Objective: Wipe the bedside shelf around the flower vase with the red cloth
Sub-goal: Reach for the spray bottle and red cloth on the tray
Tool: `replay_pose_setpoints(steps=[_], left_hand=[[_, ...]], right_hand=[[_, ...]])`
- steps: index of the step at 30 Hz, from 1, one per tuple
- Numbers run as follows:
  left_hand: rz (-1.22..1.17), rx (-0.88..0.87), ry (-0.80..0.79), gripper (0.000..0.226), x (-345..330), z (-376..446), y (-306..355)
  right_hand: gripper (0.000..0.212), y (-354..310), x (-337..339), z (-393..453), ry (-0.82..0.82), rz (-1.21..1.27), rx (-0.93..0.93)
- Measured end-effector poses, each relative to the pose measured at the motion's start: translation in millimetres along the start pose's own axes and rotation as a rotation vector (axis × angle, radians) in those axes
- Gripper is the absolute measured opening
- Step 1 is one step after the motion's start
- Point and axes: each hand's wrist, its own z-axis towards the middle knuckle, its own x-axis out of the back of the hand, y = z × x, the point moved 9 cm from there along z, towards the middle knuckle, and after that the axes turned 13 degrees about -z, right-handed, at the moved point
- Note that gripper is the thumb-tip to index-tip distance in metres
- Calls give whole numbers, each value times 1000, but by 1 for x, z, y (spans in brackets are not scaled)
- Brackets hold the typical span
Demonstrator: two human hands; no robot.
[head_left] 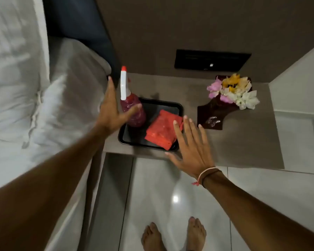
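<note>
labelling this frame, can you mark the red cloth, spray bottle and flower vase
red cloth (160, 132), head view, middle of the folded top
spray bottle (135, 113), head view, pink body
flower vase (209, 115), head view, dark front face

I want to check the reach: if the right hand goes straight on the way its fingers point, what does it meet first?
Most likely the red cloth in the tray: the right hand is open, its fingertips already at the cloth's right edge. Its height above the cloth is unclear.
</note>
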Motion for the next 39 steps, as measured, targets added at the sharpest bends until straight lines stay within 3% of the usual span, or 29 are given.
replay_pose_setpoints(steps=[3,9,16,20,26,29,33,39], left_hand=[[-37,-18,55,124,3,27,11],[-113,-40,126,68,-10,43,25],[-155,-190,91,36,-3,13,70],[-134,-257,7,33,-15,-28,106],[-270,-192,-276,18,-103,-92,126],[-258,-100,-231,14,-141,-115,120],[-304,-81,-219,25,-179,-132,120],[-177,-128,-212,30,-196,-138,118]], right_hand=[[95,-2,-5,3,29,57,-38],[83,-7,-13,-5,146,98,-62],[83,19,-29,-35,11,61,-132],[87,78,-30,-70,-139,-12,-237],[91,154,-11,-119,-182,-142,-405],[91,165,-10,-137,-192,-167,-419],[91,170,-12,-147,-193,-164,-426],[92,166,-26,-153,-210,-140,-411]])
